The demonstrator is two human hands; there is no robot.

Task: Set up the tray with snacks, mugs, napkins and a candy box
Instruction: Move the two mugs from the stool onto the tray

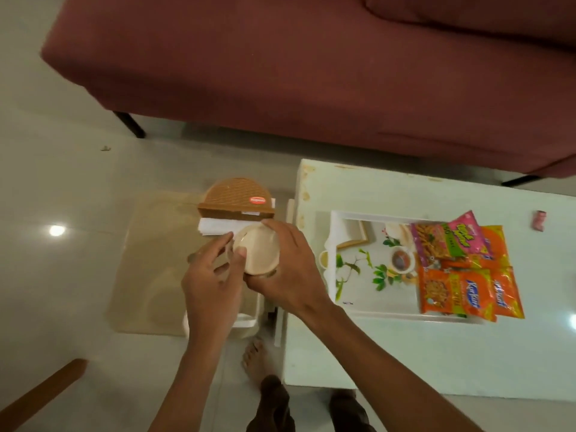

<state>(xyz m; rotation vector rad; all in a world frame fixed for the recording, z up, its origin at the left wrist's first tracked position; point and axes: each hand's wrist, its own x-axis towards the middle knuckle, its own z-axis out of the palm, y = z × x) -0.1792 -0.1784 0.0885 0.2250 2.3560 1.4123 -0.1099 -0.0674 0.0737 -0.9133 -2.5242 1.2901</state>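
Your right hand point(290, 269) is wrapped around a clear mug point(258, 254), its pale round face turned up at you; your left hand point(212, 275) rests fingertips and thumb on its near-left rim, fingers loose, not clamped; the mug hangs off the table's left edge, over the floor, in front of a brown napkin holder point(237, 198); the tray point(374, 294) lies to its right, snack packets point(461, 263) crowding the tray's right end, so I judge the bare left end suits it.

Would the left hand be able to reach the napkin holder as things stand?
Probably yes: the left hand sits just in front of the napkin holder, with only the round container beside its path, though its thumb rests on that container.
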